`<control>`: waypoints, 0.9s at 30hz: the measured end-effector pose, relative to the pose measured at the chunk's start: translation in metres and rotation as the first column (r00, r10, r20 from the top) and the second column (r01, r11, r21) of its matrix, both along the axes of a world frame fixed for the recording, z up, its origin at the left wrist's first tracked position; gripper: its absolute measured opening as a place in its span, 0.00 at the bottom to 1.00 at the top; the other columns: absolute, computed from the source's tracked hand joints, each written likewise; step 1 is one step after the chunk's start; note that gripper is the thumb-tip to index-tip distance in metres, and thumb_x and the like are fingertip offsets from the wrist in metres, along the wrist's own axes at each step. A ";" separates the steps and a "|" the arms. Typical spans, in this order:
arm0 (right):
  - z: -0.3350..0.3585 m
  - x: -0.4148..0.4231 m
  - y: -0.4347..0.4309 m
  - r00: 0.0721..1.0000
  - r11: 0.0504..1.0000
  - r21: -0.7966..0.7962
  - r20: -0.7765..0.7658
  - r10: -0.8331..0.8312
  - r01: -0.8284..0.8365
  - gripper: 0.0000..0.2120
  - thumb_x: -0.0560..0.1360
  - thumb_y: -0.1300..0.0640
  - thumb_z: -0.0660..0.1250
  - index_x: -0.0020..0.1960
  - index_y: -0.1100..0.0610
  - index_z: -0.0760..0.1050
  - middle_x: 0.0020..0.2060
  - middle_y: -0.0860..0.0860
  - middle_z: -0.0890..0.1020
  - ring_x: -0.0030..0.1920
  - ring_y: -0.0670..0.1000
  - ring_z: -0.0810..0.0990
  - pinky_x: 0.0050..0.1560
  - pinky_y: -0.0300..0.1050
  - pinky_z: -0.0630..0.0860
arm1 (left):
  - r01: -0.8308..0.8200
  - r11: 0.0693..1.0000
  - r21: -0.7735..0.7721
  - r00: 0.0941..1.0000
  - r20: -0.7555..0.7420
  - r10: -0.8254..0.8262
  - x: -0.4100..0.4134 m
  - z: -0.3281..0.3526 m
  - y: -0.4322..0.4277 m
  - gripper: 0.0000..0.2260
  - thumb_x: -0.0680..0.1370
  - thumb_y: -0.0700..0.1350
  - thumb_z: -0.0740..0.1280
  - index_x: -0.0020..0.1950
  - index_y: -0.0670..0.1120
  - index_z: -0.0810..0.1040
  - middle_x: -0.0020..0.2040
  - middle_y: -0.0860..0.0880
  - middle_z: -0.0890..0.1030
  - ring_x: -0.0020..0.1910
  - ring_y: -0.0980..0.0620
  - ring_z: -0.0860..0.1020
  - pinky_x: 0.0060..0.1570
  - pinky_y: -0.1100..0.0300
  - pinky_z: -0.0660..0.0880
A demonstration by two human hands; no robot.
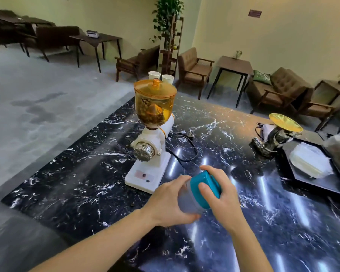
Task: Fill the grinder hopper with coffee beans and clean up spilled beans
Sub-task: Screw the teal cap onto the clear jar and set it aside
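Now your left hand grips the tilted jar above the counter; your right hand wraps its teal lid. The grinder stands just beyond, hopper part-filled with beans.

Head view: looks forward-down, close over marble counter, café seating beyond.

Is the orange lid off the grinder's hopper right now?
No, the orange lid sits closed on top of the hopper, which holds coffee beans inside.
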State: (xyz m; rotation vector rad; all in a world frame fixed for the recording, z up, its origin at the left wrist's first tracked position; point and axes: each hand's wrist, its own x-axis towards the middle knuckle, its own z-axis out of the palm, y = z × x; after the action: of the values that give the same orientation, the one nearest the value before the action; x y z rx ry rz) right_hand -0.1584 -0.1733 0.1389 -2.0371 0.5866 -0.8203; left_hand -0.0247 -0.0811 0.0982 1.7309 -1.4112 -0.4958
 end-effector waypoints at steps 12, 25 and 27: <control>0.001 0.032 -0.002 0.829 0.814 0.166 -0.185 -0.528 0.556 0.14 0.66 0.40 0.60 0.43 0.47 0.78 0.37 0.48 0.81 0.44 0.54 0.79 0.46 0.50 0.75 | -0.031 0.999 -0.015 0.951 0.306 0.034 0.004 0.005 -0.032 0.42 0.61 0.61 0.73 0.71 0.51 0.61 0.59 0.51 0.79 0.57 0.46 0.77 0.53 0.53 0.74; -0.056 -0.134 -0.071 0.829 0.704 0.541 0.023 -0.558 0.459 0.29 0.71 0.60 0.70 0.68 0.47 0.64 0.52 0.47 0.78 0.51 0.40 0.79 0.46 0.34 0.77 | 0.171 0.985 0.036 0.950 -0.271 -0.155 -0.132 -0.026 -0.145 0.40 0.62 0.55 0.78 0.69 0.51 0.64 0.55 0.56 0.77 0.52 0.57 0.77 0.52 0.70 0.71; -0.080 -0.172 -0.091 0.861 0.724 0.563 0.044 -0.506 0.397 0.26 0.71 0.70 0.69 0.63 0.50 0.69 0.53 0.45 0.82 0.49 0.39 0.82 0.46 0.34 0.78 | 0.295 0.955 0.033 0.892 -0.367 -0.263 -0.167 -0.032 -0.173 0.40 0.65 0.43 0.73 0.74 0.47 0.59 0.63 0.50 0.75 0.61 0.53 0.76 0.60 0.67 0.71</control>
State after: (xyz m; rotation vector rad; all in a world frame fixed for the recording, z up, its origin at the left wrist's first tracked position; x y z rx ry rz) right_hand -0.3306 -0.2638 0.0587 -1.2832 1.0975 -0.9895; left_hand -0.1920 -0.2542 0.0667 1.4138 -1.3884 -0.9941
